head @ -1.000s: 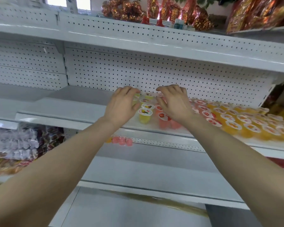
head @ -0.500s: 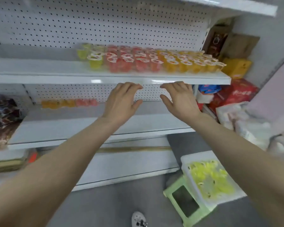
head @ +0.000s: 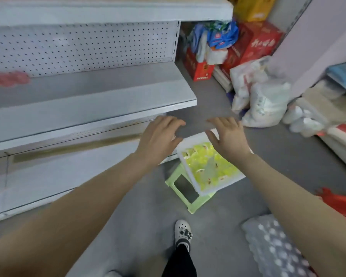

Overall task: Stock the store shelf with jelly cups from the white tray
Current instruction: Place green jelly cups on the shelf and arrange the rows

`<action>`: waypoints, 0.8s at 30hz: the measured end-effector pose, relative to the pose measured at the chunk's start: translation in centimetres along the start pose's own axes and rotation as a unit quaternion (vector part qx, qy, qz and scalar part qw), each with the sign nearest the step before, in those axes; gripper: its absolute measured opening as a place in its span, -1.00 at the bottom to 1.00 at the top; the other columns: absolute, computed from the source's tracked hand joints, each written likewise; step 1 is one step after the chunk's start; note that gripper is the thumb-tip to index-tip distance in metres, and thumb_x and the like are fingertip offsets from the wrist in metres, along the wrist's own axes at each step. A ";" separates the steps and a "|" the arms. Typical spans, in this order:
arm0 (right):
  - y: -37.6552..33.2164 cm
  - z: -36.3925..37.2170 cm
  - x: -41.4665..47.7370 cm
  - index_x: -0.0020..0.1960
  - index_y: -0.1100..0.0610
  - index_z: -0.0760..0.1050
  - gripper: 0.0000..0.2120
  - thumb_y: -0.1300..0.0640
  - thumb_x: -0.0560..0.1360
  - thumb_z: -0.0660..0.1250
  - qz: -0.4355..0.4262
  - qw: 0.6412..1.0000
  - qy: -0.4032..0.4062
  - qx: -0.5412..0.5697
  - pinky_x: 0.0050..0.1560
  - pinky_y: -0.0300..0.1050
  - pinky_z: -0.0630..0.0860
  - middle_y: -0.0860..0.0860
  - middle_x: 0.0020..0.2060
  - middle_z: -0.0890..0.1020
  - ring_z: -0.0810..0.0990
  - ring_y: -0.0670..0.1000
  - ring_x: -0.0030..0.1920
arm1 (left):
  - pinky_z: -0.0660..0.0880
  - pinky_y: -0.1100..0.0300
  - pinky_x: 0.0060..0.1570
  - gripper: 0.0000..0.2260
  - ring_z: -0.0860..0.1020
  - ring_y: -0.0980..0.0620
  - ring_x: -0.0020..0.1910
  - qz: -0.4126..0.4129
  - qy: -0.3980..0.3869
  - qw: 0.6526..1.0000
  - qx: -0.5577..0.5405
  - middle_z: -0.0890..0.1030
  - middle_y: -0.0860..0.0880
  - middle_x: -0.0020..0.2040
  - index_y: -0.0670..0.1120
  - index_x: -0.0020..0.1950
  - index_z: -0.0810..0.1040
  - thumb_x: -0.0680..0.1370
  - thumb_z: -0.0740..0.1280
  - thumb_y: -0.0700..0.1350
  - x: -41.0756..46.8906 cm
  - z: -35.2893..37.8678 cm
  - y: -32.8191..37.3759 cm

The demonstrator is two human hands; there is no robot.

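Your hands have dropped from the shelf (head: pixel 108 15) toward the white tray (head: pixel 194 138) at 5 o'clock. Left hand (head: pixel 158 140) and right hand (head: pixel 228 138) hover wide and empty; many jelly cups (head: pixel 208 166) remain.

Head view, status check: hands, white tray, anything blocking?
Left hand and right hand open, empty, over white plastic tray. Yellow jelly cups inside, on light-green plastic stool. Nothing blocking.
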State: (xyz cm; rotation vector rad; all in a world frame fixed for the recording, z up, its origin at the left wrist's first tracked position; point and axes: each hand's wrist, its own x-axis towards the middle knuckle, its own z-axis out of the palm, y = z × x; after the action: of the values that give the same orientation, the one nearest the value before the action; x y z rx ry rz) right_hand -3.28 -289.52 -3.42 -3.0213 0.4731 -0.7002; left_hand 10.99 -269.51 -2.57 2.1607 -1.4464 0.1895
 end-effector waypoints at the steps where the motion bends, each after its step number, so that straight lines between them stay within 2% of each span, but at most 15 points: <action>1: 1.9 1.0 -0.9 0.17 0.09 0.56 -0.72 0.00 0.54 0.25 0.013 1.000 -0.017 0.005 0.00 0.04 0.34 0.00 0.01 0.65 0.55 0.19 0.01 | 0.46 0.01 0.06 -0.64 0.50 -0.13 0.09 0.000 -0.016 1.000 -0.012 0.58 -0.04 0.13 -0.05 0.24 0.53 0.47 0.45 -0.04 0.4 2.3 0.7; 5: 9.0 5.5 -4.4 0.22 0.08 0.54 -0.66 -0.04 0.54 0.23 0.065 0.991 -0.108 0.030 0.10 0.10 0.41 0.02 0.08 0.66 0.57 0.18 0.11 | 0.51 -0.04 0.04 -0.60 0.52 -0.14 0.07 -0.029 -0.080 0.995 -0.044 0.58 -0.05 0.12 -0.06 0.24 0.54 0.43 0.50 -0.08 2.1 11.3 2.9; 10: 15.9 11.8 -9.3 0.23 0.06 0.54 -0.64 0.04 0.44 0.39 0.095 0.975 -0.196 0.042 0.08 0.10 0.45 0.03 0.07 0.66 0.60 0.18 0.07 | 0.52 -0.06 0.07 -0.58 0.52 -0.14 0.11 -0.078 -0.171 0.980 -0.071 0.57 -0.06 0.15 -0.05 0.27 0.53 0.44 0.49 -0.08 2.7 21.4 3.7; 13: 18.3 15.7 -11.8 0.23 0.05 0.55 -0.55 0.12 0.35 0.53 0.114 0.961 -0.247 0.054 0.07 0.09 0.44 0.01 0.08 0.66 0.60 0.17 0.08 | 0.51 0.03 0.04 -0.59 0.56 -0.12 0.08 -0.095 -0.206 0.972 -0.064 0.60 -0.05 0.11 -0.05 0.23 0.57 0.40 0.52 -0.08 2.2 26.2 3.5; 17: 20.1 21.1 -14.5 0.36 0.00 0.46 -0.47 0.08 0.41 0.48 0.160 0.925 -0.344 0.038 0.18 0.09 0.35 0.02 0.22 0.58 0.52 0.16 0.23 | 0.55 0.00 -0.01 -0.57 0.57 -0.15 0.04 -0.113 -0.241 0.961 -0.071 0.61 -0.06 0.08 -0.06 0.20 0.58 0.36 0.56 -0.12 1.0 31.6 2.3; 21: 21.7 25.8 -16.3 0.42 0.01 0.39 -0.44 -0.01 0.46 0.43 0.188 0.906 -0.378 0.005 0.26 0.08 0.31 0.05 0.27 0.53 0.43 0.16 0.32 | 0.56 0.02 -0.02 -0.55 0.56 -0.13 0.02 -0.112 -0.274 0.953 -0.061 0.59 -0.04 0.09 -0.05 0.22 0.55 0.36 0.55 -0.11 0.0 35.9 1.1; 24: 22.6 28.8 -16.4 0.38 0.05 0.42 -0.45 -0.03 0.44 0.44 0.193 0.905 -0.379 -0.006 0.23 0.13 0.33 0.09 0.22 0.56 0.42 0.20 0.32 | 0.54 0.03 0.02 -0.55 0.55 -0.12 0.05 -0.104 -0.286 0.951 -0.060 0.59 -0.03 0.10 -0.04 0.23 0.54 0.37 0.55 -0.11 -0.1 38.6 0.4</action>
State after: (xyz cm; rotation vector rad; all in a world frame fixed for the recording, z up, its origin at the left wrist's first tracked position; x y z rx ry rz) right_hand -11.41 -308.14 -37.99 -2.7467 0.9578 0.4858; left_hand 3.99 -288.70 -35.27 2.3513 -1.4482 -0.6356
